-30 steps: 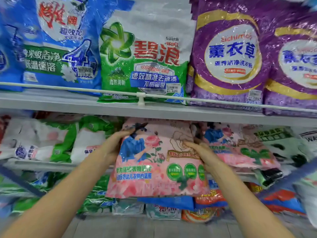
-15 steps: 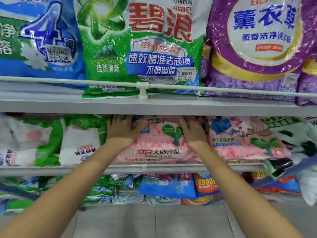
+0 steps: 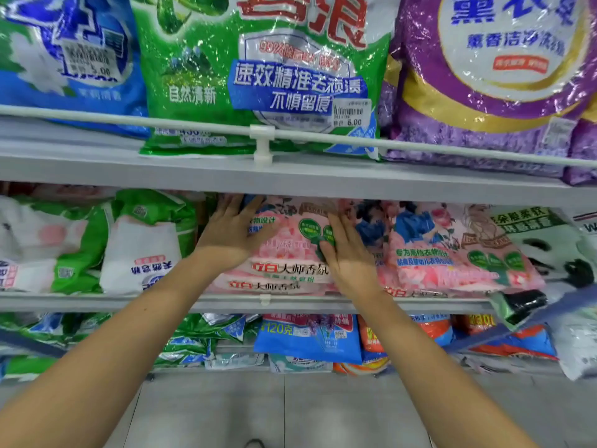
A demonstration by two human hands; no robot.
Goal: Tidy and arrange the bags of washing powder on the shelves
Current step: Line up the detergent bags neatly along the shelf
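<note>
Trainee: Grips first, where are they?

Supervisor: Left grip (image 3: 232, 234) and right grip (image 3: 349, 253) both lie palm down, fingers straight, on the glossy pink plastic bag of washing powder with the rose print (image 3: 290, 244). Neither clasps anything; they only press.

Trainee: And the bag itself?

Supervisor: It tops a stack of matching pink bags on the grey metal middle shelf (image 3: 129, 299). A second pink stack (image 3: 452, 250) sits just beside it on the right, and crumpled green-and-white bags (image 3: 145, 247) on the left.

Trainee: Which step is that?

Supervisor: Seating it, I'd judge: pushing it back and flattening it. The next move calls for squaring its front edge with the bags beneath, then lifting both palms off gently, since slick film slides. The green-and-white heap looks due for straightening afterwards.
</note>
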